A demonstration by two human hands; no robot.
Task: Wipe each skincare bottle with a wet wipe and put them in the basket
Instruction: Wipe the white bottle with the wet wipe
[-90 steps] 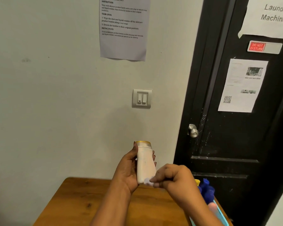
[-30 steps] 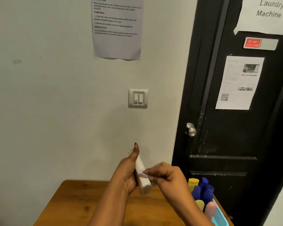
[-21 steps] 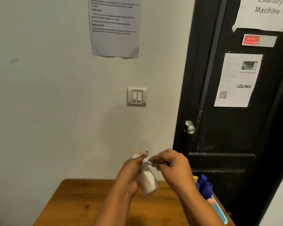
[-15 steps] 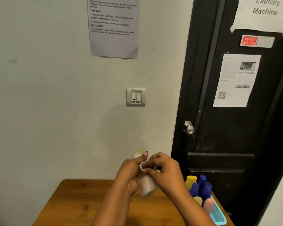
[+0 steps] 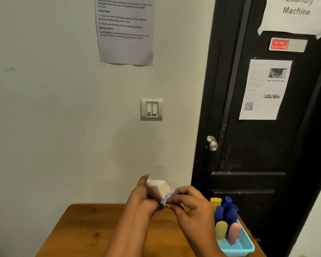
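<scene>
White bottle is up in mid-air at 6 o'clock in my view, over the table, not in the basket yet. Left hand is curled round its body, thumb lying up the side. Right hand pinches a small bunched wet wipe against the bottle's lower right edge. Bottle is tilted, one end turned my way; can't tell where the cap is. Risks as I read them: damp plastic in a one-hand wrap, so a hard rub could twist it loose and drop it on the wood. The wipe is a tiny wad and could easily slip the pinch. Basket sits at 4 o'clock from the hands, near the table's right edge, already crowded with upright blue bottles, a yellow bottle and a pink bottle. Forcing this one in could topple them or shove the basket toward the edge. Black door at 2 o'clock, well behind: no factor.
</scene>
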